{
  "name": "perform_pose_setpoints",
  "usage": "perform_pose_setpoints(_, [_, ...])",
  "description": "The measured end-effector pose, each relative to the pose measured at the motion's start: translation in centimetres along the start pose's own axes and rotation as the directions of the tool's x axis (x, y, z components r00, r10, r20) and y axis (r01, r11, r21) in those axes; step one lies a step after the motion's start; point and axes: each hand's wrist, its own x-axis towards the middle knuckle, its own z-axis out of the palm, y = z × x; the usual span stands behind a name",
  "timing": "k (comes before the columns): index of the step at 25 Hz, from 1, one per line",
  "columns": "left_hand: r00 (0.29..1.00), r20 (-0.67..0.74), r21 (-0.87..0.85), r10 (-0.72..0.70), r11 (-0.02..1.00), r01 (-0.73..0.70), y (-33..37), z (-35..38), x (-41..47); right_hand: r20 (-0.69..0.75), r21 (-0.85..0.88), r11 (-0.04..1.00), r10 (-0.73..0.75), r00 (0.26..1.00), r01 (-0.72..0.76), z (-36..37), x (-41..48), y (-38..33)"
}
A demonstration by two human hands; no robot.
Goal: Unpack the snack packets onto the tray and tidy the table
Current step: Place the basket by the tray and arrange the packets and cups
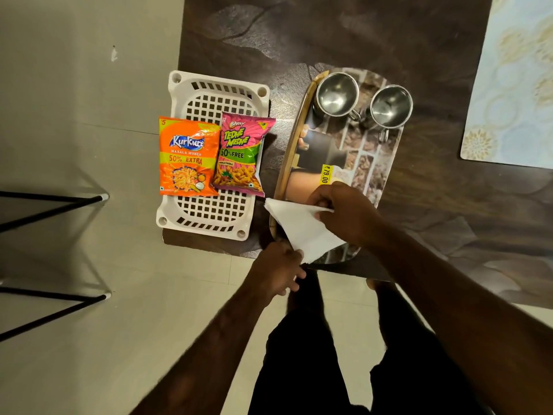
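Two hands on one white tissue [299,227], held over the tray's 6 o'clock end. Left hand [276,269] pinches the tissue's bottom corner, fingers curled tight. Right hand [344,215] grips the top edge at 1 o'clock of the left hand, fingers curled round the paper. The tissue is stretched between them, with one free corner pointing to 10 o'clock.

Tray [294,139] is long, with a printed surface and a wood-coloured rim, and lies on the dark table [329,34]. Yellow price sticker [326,174] on the tray, just at 12 o'clock of the right hand. Two steel cups at the tray's 12 o'clock end: left cup [336,94] and right cup [390,104], both upright, side by side, apart.

White plastic basket [215,82] at 9 o'clock of the tray, near it but not touching. Both snack packets lie flat on the basket, not on the tray. Orange packet [188,157] is on the 9 o'clock side, pink packet [239,157] on the 3 o'clock side. Their edges meet, and the pink one overhangs the basket rim toward the tray.

Patterned placemat [514,85] at 3 o'clock of the cups, well apart. Black metal legs [51,199] on the floor [74,85] at far 9 o'clock.
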Motion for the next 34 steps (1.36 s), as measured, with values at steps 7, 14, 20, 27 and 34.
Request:
perform_pose_setpoints(7, [0.998, -0.021, 0.160, 0.068, 0.985, -0.063, -0.5, 0.3, 1.1, 0.059, -0.018, 0.998, 0.056, 0.997, -0.055, 0.1, -0.5, 0.8])
perform_pose_setpoints(14, [1.000, 0.027, 0.391, -0.016, 0.920, 0.005, 1.1, 0.1, 1.6, 0.038, -0.036, 0.996, 0.078, 0.996, -0.077, -0.2, -1.4, 0.9])
perform_pose_setpoints(20, [0.930, -0.118, 0.562, 0.348, 0.796, -0.226, 8.4, -2.1, 0.0, -0.393, 0.173, 0.956, 0.287, 0.873, -0.236, -5.3, -1.2, 2.8])
perform_pose_setpoints(27, [0.481, -0.331, 0.747, 0.812, 0.537, -0.392, 21.2, -2.6, 1.8, -0.536, 0.317, 0.929, 0.343, 0.771, -0.193, -11.5, 3.2, 2.7])
perform_pose_setpoints(34, [0.509, -0.136, 0.820, 0.850, 0.385, -0.424, 22.8, -2.8, 3.3, -0.556, 0.289, 0.939, 0.323, 0.766, -0.186, -11.0, 4.0, 2.4])
